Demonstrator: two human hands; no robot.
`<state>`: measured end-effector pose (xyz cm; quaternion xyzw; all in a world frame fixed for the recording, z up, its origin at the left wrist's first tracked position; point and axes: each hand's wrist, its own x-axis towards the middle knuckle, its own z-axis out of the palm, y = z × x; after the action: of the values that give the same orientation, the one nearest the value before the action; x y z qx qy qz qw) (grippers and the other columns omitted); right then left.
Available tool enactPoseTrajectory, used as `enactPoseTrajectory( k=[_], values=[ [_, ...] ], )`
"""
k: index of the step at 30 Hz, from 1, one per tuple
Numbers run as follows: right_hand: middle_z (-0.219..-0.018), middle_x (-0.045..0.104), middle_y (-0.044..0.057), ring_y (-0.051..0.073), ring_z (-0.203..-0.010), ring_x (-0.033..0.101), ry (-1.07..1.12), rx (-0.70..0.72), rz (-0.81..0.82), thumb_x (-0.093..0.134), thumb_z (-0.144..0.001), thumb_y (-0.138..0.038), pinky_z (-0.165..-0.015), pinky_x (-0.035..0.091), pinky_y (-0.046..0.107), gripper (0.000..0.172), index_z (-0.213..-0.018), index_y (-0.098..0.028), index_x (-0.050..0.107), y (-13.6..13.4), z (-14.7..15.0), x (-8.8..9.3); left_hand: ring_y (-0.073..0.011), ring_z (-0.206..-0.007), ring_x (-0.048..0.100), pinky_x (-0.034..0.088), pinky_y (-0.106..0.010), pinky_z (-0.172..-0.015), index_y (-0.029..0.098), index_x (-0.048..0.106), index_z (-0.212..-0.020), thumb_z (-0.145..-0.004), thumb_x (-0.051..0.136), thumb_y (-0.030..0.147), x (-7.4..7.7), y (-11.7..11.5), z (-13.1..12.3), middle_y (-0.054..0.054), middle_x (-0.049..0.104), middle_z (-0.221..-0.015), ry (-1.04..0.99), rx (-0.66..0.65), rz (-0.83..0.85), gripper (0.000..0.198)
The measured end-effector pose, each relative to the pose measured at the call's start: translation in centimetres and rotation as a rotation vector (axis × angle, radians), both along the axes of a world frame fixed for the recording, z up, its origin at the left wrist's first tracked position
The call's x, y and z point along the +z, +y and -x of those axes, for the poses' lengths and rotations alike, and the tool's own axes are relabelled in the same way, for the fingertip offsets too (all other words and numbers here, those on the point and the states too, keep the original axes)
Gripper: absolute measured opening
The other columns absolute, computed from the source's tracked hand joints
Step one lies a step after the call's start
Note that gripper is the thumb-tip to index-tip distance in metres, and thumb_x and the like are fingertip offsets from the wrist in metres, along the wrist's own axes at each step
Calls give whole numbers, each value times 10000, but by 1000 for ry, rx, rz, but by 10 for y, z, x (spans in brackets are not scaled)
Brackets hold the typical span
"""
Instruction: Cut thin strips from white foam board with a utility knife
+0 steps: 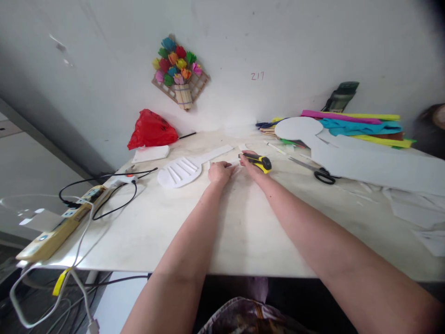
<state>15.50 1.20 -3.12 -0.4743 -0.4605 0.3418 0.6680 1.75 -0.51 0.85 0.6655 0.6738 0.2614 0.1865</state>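
Note:
My right hand [248, 162] is closed around a yellow and black utility knife [261, 163], near the middle of the table. Just left of it, my left hand [219, 171] has its fingers together on the tabletop, over small white strips; what the fingertips press or pinch is too small to make out. Beside my left hand lies a white rounded cutout [179, 173] with several raised white strips on it and a long handle-like piece running toward the back right.
Black scissors [324, 176] lie right of my hands, beside large white sheets [378, 162] and coloured paper rolls [361, 125]. A red plastic bag [152, 131] sits at the back left. A power strip [60, 227] with tangled cables runs along the left edge.

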Motion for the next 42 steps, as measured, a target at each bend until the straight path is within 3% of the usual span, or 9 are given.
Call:
enactPoseTrajectory(
  k=[3,8,11,13,15,19,26,35,42],
  values=[
    [-712,593,-27,135,-682,613,-18,107,-33,624,-767,-310,-799,531,414,235,-975,-202,611,-3,3,1,-188,-834,637,455,-260,-756,257,741,-910,-709,680,398,-2,1,1,-41,718,-812,31,-8,-4,252],
    [-712,594,-20,133,-685,615,23,103,29,623,-776,-298,-805,535,410,209,-959,-201,600,-6,3,4,-194,-770,630,442,-253,-687,214,741,-904,-681,679,503,-6,9,9,-25,701,-729,-47,-120,5,371],
    [-696,589,-19,137,-681,611,20,93,44,626,-778,-300,-814,532,432,215,-963,-195,593,-5,3,6,-175,-648,604,421,-252,-609,153,743,-799,-806,515,508,-11,16,18,-29,660,-622,-117,-157,-29,422],
    [-700,589,-18,137,-687,609,23,84,57,622,-784,-295,-824,530,445,200,-959,-201,595,-5,3,6,-152,-612,583,415,-240,-593,144,738,-811,-817,512,445,-14,20,25,-22,655,-613,-202,-168,-48,376],
    [-707,591,-17,135,-684,607,30,73,64,615,-791,-289,-831,530,452,178,-951,-212,600,-5,4,6,-140,-645,585,423,-227,-616,140,729,-917,-769,588,392,-16,21,32,-22,685,-694,-285,-201,-60,325],
    [-702,589,-14,136,-672,608,45,76,70,615,-793,-280,-826,539,449,159,-937,-213,603,-6,5,7,-129,-675,582,438,-225,-647,123,700,-1029,-632,722,375,-17,21,43,-45,702,-843,-318,-347,-68,471],
    [-714,600,-4,134,-686,619,35,76,137,609,-802,-259,-831,541,422,171,-961,-194,603,-9,5,12,-106,-625,551,454,-224,-642,140,700,-1016,-565,772,317,-12,15,40,-17,663,-767,-193,-497,-76,490],
    [-710,601,-1,130,-672,618,37,65,139,612,-800,-245,-810,548,411,160,-951,-191,606,-9,5,12,-108,-644,561,474,-228,-670,136,718,-894,-603,739,230,-13,12,33,-9,659,-735,-196,-517,-132,307],
    [-721,599,6,137,-692,611,25,72,141,606,-803,-266,-817,531,420,195,-978,-180,598,-11,5,12,-126,-680,608,487,-238,-695,127,719,-921,-601,689,165,-14,18,43,-22,688,-755,-325,-570,-9,324]
  ],
)
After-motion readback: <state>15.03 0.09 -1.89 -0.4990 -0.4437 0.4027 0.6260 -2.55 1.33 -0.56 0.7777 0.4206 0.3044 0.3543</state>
